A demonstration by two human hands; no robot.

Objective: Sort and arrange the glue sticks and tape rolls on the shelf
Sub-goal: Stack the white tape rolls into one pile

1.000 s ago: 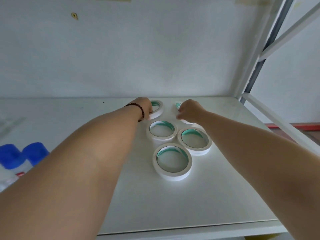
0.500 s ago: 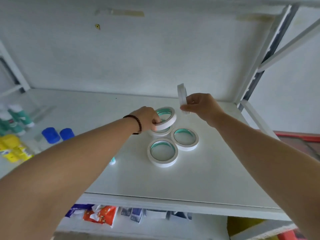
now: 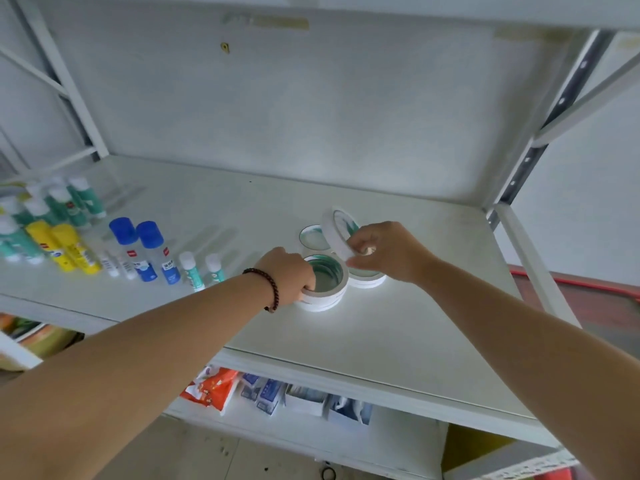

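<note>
White laminate makes up the shelf [image 3: 398, 341], and its front edge is the nearest part of the scene. Below that edge a lower shelf [image 3: 391, 431] carries an orange packet [image 3: 213, 388] and a row of small boxes [image 3: 304, 400].

On the shelf, a short way behind the front edge, sits a stack of tape rolls [image 3: 323, 292], white with green cores. The left hand [image 3: 289, 273], a dark bead bracelet [image 3: 268, 289] on its wrist, grips the top roll of this stack, fingers curled over the rim into the hole. Touching the stack on its right is a second stack [image 3: 367, 280], partly hidden by the right hand [image 3: 388, 251]. That hand pinches a single tape roll [image 3: 337, 233], held tilted on edge above the shelf, just behind both stacks. Behind the near stack one more roll [image 3: 311, 237] lies flat.

Well to the left of the stacks stand the glue sticks: two small white-capped ones [image 3: 201, 270] nearest, then blue-capped bottles [image 3: 152, 251], yellow sticks [image 3: 65, 247], and green sticks [image 3: 72, 206] farthest left and back.

Beyond everything rises a pale grey back panel [image 3: 311, 109] with strips of old tape [image 3: 273, 21] near its top. White metal uprights [image 3: 540, 133] frame the right side, with a plain wall [image 3: 588, 202] past them.
</note>
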